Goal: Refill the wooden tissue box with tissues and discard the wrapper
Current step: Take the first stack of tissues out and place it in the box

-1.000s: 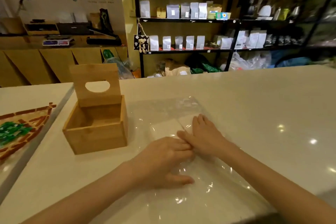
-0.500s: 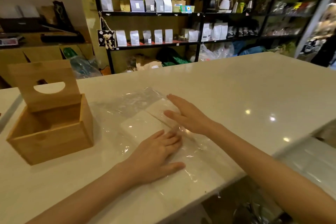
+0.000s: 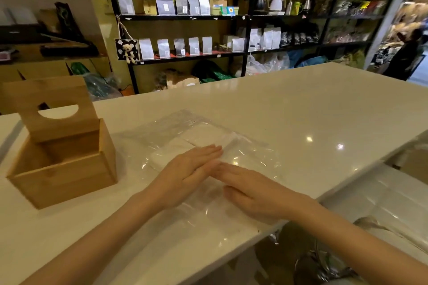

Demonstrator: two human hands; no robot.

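A wooden tissue box (image 3: 62, 169) stands on the white counter at the left, empty inside, its hinged lid (image 3: 49, 104) with an oval slot raised upright. To its right lies a clear plastic wrapper (image 3: 250, 152), flat on the counter, with white tissues (image 3: 206, 136) inside it. My left hand (image 3: 185, 176) lies flat, fingers straight, on the wrapper over the tissues. My right hand (image 3: 252, 194) lies flat on the wrapper just right of it, fingertips touching the left hand's fingers. Neither hand grips anything.
The white counter (image 3: 301, 111) stretches far to the right and ends at a near edge by my right forearm. Below that edge is a shiny bag-lined bin (image 3: 324, 261). Black shelves (image 3: 231, 18) with packaged goods stand behind the counter.
My left hand slid forward onto the tissues. My right hand pulled back toward me and now lies beside the left. The view turned slightly right.
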